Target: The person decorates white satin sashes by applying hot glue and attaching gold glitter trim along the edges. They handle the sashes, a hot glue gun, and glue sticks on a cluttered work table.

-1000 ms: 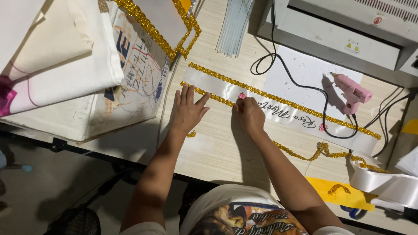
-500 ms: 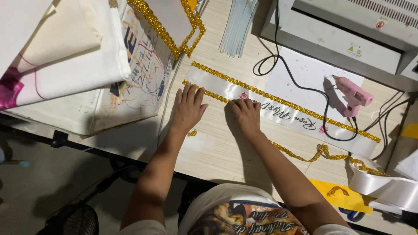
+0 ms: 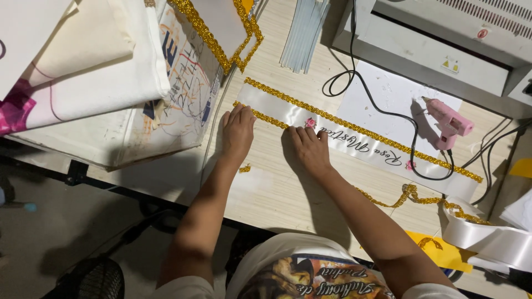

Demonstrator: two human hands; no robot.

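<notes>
A white satin sash [image 3: 354, 143] lay stretched flat and slantwise across the pale wooden table [image 3: 277, 188], with glittery gold trim [image 3: 332, 117] running along both long edges and dark script lettering down its middle. The left hand [image 3: 238, 130] rested palm down near the sash's end, fingers straight and together, gripping nothing, its fingertips pressing on the near gold edge, apparently to seat the trim against the fabric. The right hand [image 3: 311, 149] lay likewise flat and open just beside it, its fingertips on the near edge of the sash next to a small pink flower ornament [image 3: 310, 122], so the two hands held that stretch taut between them. A loose run of gold trim [image 3: 413, 196] trailed off toward a roll of white ribbon [image 3: 487, 235] at the right, within reach of the sash. A pink glue gun [image 3: 448, 119] lay on a white sheet [image 3: 388, 94] beyond the sash, its black cord [image 3: 377, 105] looping back toward a grey machine [image 3: 443, 39]. To the left, folded cloth and a printed board [image 3: 172, 94] were stacked clear of the working strip.
</notes>
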